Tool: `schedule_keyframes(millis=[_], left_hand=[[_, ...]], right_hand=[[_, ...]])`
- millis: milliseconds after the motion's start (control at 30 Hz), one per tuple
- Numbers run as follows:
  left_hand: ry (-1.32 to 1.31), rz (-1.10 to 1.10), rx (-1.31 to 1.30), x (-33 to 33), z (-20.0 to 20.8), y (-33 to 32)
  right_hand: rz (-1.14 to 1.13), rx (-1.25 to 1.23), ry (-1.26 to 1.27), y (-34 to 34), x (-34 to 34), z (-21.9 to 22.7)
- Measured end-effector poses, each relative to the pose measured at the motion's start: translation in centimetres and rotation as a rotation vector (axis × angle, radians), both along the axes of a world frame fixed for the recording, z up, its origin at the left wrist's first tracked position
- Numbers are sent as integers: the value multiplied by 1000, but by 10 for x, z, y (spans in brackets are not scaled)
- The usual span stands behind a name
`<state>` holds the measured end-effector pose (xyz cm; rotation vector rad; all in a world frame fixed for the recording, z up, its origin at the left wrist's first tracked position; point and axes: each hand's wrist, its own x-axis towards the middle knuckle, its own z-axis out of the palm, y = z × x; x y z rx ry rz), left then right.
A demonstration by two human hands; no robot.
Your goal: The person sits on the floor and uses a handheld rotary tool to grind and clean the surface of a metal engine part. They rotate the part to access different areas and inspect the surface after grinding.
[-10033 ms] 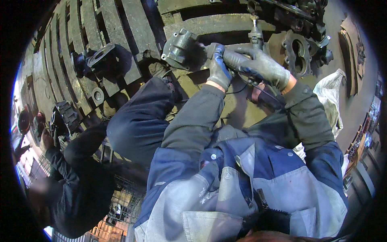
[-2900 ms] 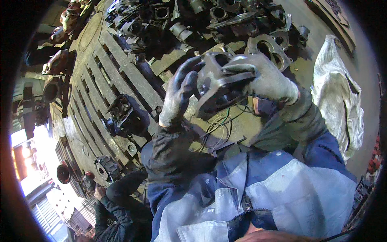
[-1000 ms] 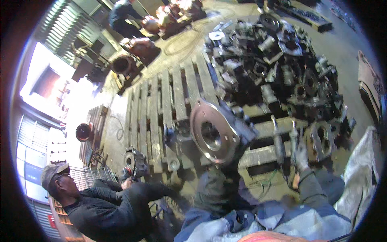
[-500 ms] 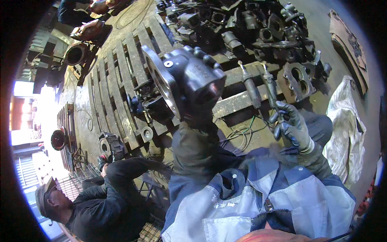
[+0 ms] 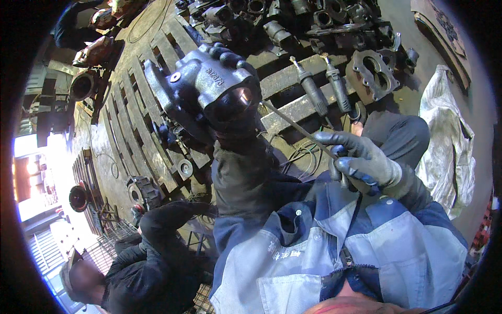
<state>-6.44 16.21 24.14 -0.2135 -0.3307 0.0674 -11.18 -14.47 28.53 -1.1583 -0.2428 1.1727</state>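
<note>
My left arm reaches up and left, the gloved left hand [image 5: 230, 56] closed round the far side of a dark cast-metal housing [image 5: 209, 86]. This housing has a broad flange at its left and a round bore with a shiny inner wall facing me. In my right hand [image 5: 366, 159], gloved in grey with dark fingertips, is a thin metal rod [image 5: 295, 125], gripped near its lower end. The rod slants up and left, its tip close to the housing's right side; whether they touch I cannot tell. Two pencil-shaped grinders [image 5: 312, 93] [image 5: 339, 86] lie on the pallet beyond.
Dark castings [image 5: 277, 34] are heaped at the back. A flat metal plate with openings [image 5: 374, 76] lies right of the grinders. Hoses [image 5: 306, 157] coil below the pallet [image 5: 151, 99]. A white sack [image 5: 444, 136] lies at right; another person [image 5: 141, 267] crouches at left.
My right hand has come left and closer to me, from beside a grinder, and now shows the rod. The housing has shifted left and turned, showing more of its bore.
</note>
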Motion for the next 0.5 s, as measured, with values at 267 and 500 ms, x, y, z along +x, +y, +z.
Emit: schedule_keyframes(millis=[267,500], left_hand=[[-104,-169,-27,17,-15,8],[94,138,344,-19,31,-16]], right_hand=[[5,87,114,21,-2,12],[56,23,-221,53,14,9]])
